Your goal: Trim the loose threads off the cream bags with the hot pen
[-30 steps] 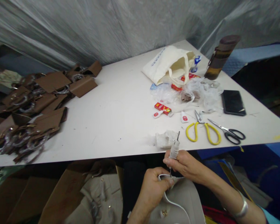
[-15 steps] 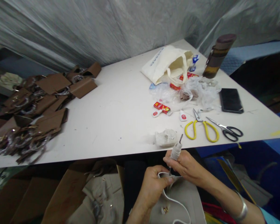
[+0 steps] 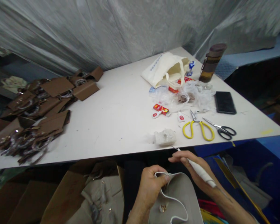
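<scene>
My left hand [image 3: 151, 183] pinches the white edge of a beige leather-like bag piece [image 3: 186, 193] at the bottom of the view. A small gold metal fitting [image 3: 162, 208] shows on that piece. Above and to the right, my right hand [image 3: 189, 161] holds an awl with a white wrapped handle [image 3: 200, 172], apart from the bag piece. Its thin metal tip points left, close to the table's front edge and a whitish lump [image 3: 165, 137]. A fine metal end also sticks out of the handle's back, toward the forearm.
Yellow-handled scissors [image 3: 198, 126], black-handled scissors [image 3: 221, 128] and a phone [image 3: 225, 102] lie on the right of the table [image 3: 114, 109]. Behind are small glue bottles, clear plastic, a cloth bag [image 3: 163, 68] and a drink bottle [image 3: 212, 62]. Brown bag pieces [image 3: 56, 87] are heaped at left.
My right hand has drawn the awl up and away from the bag's edge and tipped it over, tip now toward the whitish lump. My left hand keeps its pinch. The view has shifted slightly.
</scene>
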Demonstrator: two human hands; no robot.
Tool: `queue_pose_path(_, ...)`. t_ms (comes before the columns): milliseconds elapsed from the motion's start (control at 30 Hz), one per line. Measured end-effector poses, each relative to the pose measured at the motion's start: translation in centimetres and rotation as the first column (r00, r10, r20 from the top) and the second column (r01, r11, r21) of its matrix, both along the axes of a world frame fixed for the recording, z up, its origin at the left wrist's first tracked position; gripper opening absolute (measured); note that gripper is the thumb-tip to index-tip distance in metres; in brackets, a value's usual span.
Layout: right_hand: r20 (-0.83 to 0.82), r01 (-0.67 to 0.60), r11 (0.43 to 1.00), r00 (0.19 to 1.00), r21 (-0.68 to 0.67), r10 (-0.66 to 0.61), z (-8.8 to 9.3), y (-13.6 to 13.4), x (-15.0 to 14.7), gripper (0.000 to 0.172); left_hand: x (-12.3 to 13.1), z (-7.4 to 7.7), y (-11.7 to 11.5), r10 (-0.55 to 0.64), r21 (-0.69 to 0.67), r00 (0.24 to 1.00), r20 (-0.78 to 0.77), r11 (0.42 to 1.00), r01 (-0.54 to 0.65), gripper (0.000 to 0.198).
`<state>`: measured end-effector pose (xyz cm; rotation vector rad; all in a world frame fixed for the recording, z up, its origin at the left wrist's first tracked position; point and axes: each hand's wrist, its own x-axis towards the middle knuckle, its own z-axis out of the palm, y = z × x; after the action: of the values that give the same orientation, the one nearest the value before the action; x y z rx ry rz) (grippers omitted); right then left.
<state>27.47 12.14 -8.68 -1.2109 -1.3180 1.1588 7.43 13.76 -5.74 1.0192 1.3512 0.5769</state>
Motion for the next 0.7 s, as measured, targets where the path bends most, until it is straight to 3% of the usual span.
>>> queue_pose_path(133, 0.118, -0.11, 0.994, 0.987, 0.024, 0.107, 0.8, -0.8, -0.7, 0.017, -0.1, 0.6, -0.5, 0.019, 0.014, 1.0, 0.01, 1.0, -0.019, 0.012)
queue_pose_path(267, 0.25, -0.193, 0.98, 0.948, -0.046, 0.198, 1.5, -1.5, -1.3, 0.024, -0.3, 0.8, -0.9, 0.008, 0.043, 1.0, -0.028, 0.999, -0.006, 0.01)
queue_pose_path(500, 0.323, -0.196, 0.976, 0.921, -0.096, 0.217, 2.2, -1.8, -1.8, 0.023, -0.4, 0.9, -1.4, -0.049, 0.143, 0.997, -0.061, 0.988, 0.058, 0.005)
queue_pose_path(700, 0.36, -0.206, 0.968, 0.9, -0.146, 0.246, 2.5, -2.1, -1.7, 0.019, -0.2, 1.2, -1.8, -0.028, 0.138, 1.0, 0.015, 0.99, 0.026, 0.022)
